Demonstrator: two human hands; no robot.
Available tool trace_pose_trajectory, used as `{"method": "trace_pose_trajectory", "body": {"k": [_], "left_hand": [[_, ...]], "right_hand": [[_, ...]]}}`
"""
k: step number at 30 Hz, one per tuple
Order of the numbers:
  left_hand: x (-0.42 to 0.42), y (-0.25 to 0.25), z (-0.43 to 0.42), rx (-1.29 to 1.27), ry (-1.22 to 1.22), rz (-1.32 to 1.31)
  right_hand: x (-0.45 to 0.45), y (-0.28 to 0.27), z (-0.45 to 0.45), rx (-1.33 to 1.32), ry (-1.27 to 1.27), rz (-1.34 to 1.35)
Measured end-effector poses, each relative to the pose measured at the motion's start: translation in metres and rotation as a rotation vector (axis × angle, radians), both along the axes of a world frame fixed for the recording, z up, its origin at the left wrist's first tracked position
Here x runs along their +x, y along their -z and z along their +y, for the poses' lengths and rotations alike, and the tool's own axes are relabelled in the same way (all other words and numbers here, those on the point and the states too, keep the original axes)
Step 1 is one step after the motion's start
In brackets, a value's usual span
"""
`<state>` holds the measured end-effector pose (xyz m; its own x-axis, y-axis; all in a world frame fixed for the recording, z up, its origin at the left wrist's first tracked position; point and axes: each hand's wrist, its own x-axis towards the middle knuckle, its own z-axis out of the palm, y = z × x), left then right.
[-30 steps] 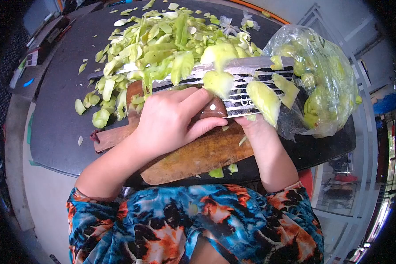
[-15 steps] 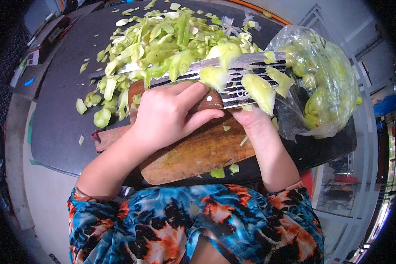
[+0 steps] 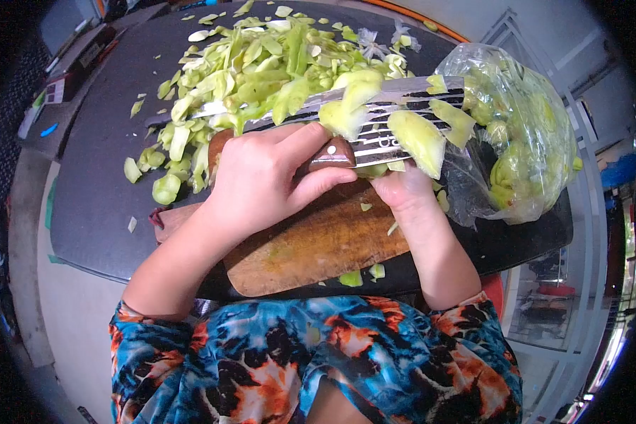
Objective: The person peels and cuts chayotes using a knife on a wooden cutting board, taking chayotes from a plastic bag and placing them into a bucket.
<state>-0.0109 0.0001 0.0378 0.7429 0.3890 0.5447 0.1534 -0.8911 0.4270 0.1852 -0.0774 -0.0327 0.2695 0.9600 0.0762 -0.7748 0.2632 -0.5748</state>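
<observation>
Left hand (image 3: 258, 177), at 10 o'clock, curled closed around the brown handle (image 3: 337, 150) of a broad knife (image 3: 376, 147), whose blade, bearing pale green slices (image 3: 417, 141), lies toward 1 o'clock. Right hand (image 3: 406, 189), between 2 and 3 o'clock, set beneath the blade; fingers largely hidden, so their opening and hold cannot be told. Wooden board (image 3: 311, 247) at 6 o'clock; heaped green pieces (image 3: 261, 78) at 11.

Seen from head height, facing forward and steeply down at close range, through a wide, round-edged field dark at the corners, from the patterned garment (image 3: 275, 346) at the near edge, past the left hand (image 3: 265, 169) and right hand (image 3: 405, 189) near the centre, to the far side of the dark table (image 3: 106, 184).
</observation>
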Motion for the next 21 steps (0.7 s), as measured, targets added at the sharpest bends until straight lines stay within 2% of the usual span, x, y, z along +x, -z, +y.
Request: {"method": "trace_pose_trajectory", "body": {"k": [7,9,10,11,13,15,16,17,18,21], "left_hand": [[0.003,0.006,-0.001,-0.035,0.002,-0.010],[0.002,0.001,0.002,-0.110,-0.041,-0.001],[0.001,-0.002,0.005,-0.147,-0.062,0.005],[-0.001,-0.002,0.011,-0.254,-0.139,-0.009],[-0.003,0.004,0.034,-0.347,-0.213,-0.162],[-0.009,0.004,0.051,-0.371,-0.358,-0.033],[-0.008,0.014,0.061,-0.444,-0.356,-0.078],[-0.010,0.015,0.065,-0.552,-0.292,-0.156],[-0.011,0.013,0.066,-0.660,-0.224,-0.235],[-0.018,-0.003,0.058,-0.920,-0.105,-0.420]], "right_hand": [[-0.012,-0.013,0.007,-0.154,0.078,-0.012],[-0.022,-0.017,0.008,-0.128,0.139,-0.136],[-0.029,-0.021,0.004,-0.125,0.134,-0.355],[-0.038,-0.034,-0.003,-0.094,0.112,-0.446],[-0.043,-0.043,-0.005,-0.063,0.048,-0.408],[-0.038,-0.039,-0.001,-0.094,0.016,-0.382],[-0.030,-0.035,-0.001,-0.129,-0.036,-0.319],[-0.024,-0.033,0.001,-0.165,-0.086,-0.255],[-0.021,-0.032,0.006,-0.219,-0.004,-0.224],[-0.011,-0.037,0.007,-0.187,-0.024,-0.175]]}}
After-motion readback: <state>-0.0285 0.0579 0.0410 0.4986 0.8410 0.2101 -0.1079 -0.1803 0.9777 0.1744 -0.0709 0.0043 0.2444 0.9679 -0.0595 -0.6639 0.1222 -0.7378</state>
